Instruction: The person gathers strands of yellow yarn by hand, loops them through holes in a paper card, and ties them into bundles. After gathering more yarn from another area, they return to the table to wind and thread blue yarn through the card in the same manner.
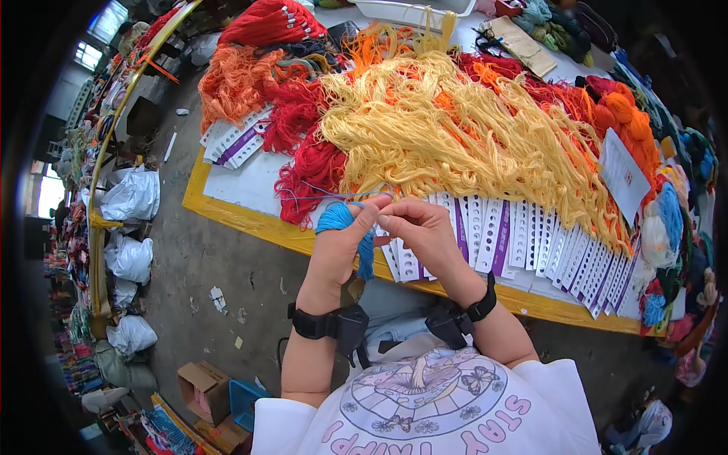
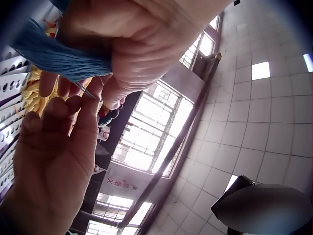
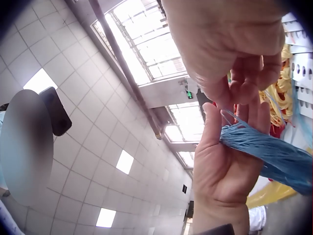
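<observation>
A skein of blue thread (image 1: 334, 218) hangs over my left hand (image 1: 339, 250) between thumb and fingers, its tail dropping below the palm. The left hand grips its gathered end, as the right wrist view shows with the blue strands (image 3: 266, 147) fanning out across the palm. My right hand (image 1: 426, 233) pinches a fine blue strand right at the left fingertips. In the left wrist view, both sets of fingertips meet just under the skein (image 2: 61, 56). A loose blue strand (image 1: 322, 196) trails leftward from the hands over red thread.
A big heap of yellow thread (image 1: 455, 136) covers the table beyond my hands. Red thread (image 1: 311, 171) and orange thread (image 1: 239, 83) lie left. White punched cards (image 1: 523, 235) with purple stripes line the yellow table edge (image 1: 243, 221). White bags (image 1: 130, 193) sit across the floor.
</observation>
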The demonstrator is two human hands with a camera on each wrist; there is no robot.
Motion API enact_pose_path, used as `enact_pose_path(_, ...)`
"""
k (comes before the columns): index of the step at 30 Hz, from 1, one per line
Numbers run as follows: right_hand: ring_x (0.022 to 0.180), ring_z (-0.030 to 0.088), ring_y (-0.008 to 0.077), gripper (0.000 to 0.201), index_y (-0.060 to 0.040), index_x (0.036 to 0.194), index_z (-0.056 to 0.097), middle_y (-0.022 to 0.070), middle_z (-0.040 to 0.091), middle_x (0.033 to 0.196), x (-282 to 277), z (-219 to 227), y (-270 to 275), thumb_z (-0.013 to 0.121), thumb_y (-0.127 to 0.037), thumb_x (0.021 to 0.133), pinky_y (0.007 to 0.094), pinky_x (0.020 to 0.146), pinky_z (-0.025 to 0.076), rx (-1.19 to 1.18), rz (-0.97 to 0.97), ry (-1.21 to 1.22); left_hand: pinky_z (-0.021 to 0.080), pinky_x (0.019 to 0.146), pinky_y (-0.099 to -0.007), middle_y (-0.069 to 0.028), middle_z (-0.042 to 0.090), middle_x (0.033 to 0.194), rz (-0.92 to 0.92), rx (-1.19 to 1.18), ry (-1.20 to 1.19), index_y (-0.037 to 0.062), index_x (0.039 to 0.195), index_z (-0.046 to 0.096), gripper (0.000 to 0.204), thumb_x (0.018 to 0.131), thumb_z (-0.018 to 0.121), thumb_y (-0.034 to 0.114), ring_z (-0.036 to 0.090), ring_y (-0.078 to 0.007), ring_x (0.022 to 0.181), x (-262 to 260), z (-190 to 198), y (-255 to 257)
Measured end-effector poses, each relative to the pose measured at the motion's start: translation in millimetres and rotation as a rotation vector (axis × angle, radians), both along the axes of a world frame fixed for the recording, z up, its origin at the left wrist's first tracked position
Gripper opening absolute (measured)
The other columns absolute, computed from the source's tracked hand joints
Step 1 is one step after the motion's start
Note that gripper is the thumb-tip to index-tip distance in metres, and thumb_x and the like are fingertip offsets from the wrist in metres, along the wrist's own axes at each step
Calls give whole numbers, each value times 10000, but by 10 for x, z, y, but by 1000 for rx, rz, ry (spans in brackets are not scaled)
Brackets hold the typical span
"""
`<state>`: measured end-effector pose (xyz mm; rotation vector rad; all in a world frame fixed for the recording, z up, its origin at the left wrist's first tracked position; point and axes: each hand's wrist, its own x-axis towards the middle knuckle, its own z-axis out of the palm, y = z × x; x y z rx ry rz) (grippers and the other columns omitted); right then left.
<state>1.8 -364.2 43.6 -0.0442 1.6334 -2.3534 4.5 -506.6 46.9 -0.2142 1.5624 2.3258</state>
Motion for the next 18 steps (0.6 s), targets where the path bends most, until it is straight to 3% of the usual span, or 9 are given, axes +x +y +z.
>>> enact_pose_path(7, 580, 480, 35, 155, -23, 872, 617, -5, 580, 726, -8, -90, 22, 621, -161, 801, 163, 460, 367, 53, -34, 7, 522, 693, -317, -97, 577, 1025, 59, -36, -40, -10, 1046, 561, 307, 873, 503, 237, 557, -157, 906, -29, -31, -91)
enact_pose_path(13, 665, 578, 109, 131, 28, 857, 586, 39, 585, 773, -5, -138, -9, 598, -93, 809, 223, 586, 506, 45, 21, -9, 517, 713, -298, -105, 573, 1033, 18, 81, -37, -15, 1023, 566, 298, 869, 517, 237, 571, -171, 907, -17, 34, 9)
enact_pose_path(18, 698, 605, 144, 130, 50, 875, 577, 72, 588, 802, -25, -155, -7, 578, -67, 818, 254, 646, 531, 55, 11, -6, 515, 731, -300, -116, 567, 1041, -24, 63, -33, -32, 1035, 552, 286, 858, 538, 191, 567, -171, 918, -43, -1, 15)
